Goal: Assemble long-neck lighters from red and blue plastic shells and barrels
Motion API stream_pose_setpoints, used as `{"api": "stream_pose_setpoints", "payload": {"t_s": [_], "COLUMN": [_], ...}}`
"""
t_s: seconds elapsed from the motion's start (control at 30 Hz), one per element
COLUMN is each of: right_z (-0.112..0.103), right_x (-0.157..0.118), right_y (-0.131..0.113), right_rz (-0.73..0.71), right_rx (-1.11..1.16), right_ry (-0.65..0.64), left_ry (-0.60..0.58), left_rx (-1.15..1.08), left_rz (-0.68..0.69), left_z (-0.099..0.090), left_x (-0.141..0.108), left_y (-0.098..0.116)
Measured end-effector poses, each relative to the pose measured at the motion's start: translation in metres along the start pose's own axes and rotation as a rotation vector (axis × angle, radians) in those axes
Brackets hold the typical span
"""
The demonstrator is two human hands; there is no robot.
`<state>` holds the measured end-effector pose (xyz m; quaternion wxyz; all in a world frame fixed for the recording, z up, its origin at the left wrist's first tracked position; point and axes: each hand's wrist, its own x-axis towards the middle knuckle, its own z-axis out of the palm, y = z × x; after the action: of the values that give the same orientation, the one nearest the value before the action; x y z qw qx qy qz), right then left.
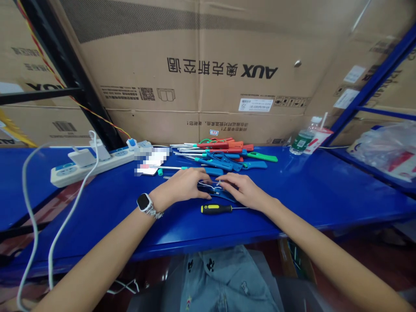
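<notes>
My left hand [186, 185], with a watch on its wrist, rests on the blue table with thumb and fingers curved around a blue lighter-like tool's parts and thin white wires [212, 187]. Opposite it, my right hand [243, 188] pinches the end of a white wire between thumb and fingertips. A blue casing piece [224, 197] lies below the fingertips. Just nearer the table's front edge is a yellow and black screwdriver [216, 209], its shaft pointing right. Behind both hands sits a pile of red, blue and green long-nosed tools [224, 156].
A white power strip [97, 167] with plugs and cables lies at the left, beside a blurred white item [154, 161]. A water bottle [303, 138] and a cup [318, 139] stand at the back right. Large cardboard boxes [208, 91] form a wall behind the table.
</notes>
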<state>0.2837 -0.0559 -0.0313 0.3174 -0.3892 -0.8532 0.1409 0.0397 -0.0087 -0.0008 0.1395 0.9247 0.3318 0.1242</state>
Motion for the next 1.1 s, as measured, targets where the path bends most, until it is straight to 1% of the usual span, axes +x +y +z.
{"api": "stream_pose_setpoints", "payload": {"t_s": [0.1, 0.27, 0.43, 0.63, 0.73, 0.9, 1.0, 1.1], "right_z": [0.003, 0.010, 0.013, 0.009, 0.005, -0.003, -0.005, -0.004], "right_x": [0.000, 0.004, 0.008, 0.006, 0.002, -0.004, -0.004, -0.004], "right_y": [-0.002, -0.001, 0.004, 0.005, 0.005, 0.009, 0.011, 0.010], "right_rz": [-0.007, 0.003, 0.027, 0.005, -0.005, -0.020, -0.060, -0.104], "right_rx": [-0.004, 0.003, -0.060, -0.115, -0.112, -0.110, -0.141, -0.244], "right_ry": [-0.005, -0.017, -0.012, 0.009, -0.008, 0.003, -0.029, -0.060], "left_ry": [-0.026, -0.018, -0.015, -0.025, -0.037, -0.035, -0.028, -0.022], "left_rx": [0.040, 0.026, 0.016, 0.008, 0.022, 0.030, 0.033, 0.045], "left_rz": [-0.016, -0.033, -0.033, -0.055, -0.056, -0.061, -0.064, -0.064], "left_z": [0.004, 0.006, 0.008, 0.008, 0.007, 0.008, 0.008, 0.008], "left_x": [0.002, 0.003, 0.003, 0.003, 0.003, 0.003, 0.003, 0.002], "left_y": [-0.001, -0.003, -0.004, -0.003, -0.003, -0.004, -0.005, -0.006]}}
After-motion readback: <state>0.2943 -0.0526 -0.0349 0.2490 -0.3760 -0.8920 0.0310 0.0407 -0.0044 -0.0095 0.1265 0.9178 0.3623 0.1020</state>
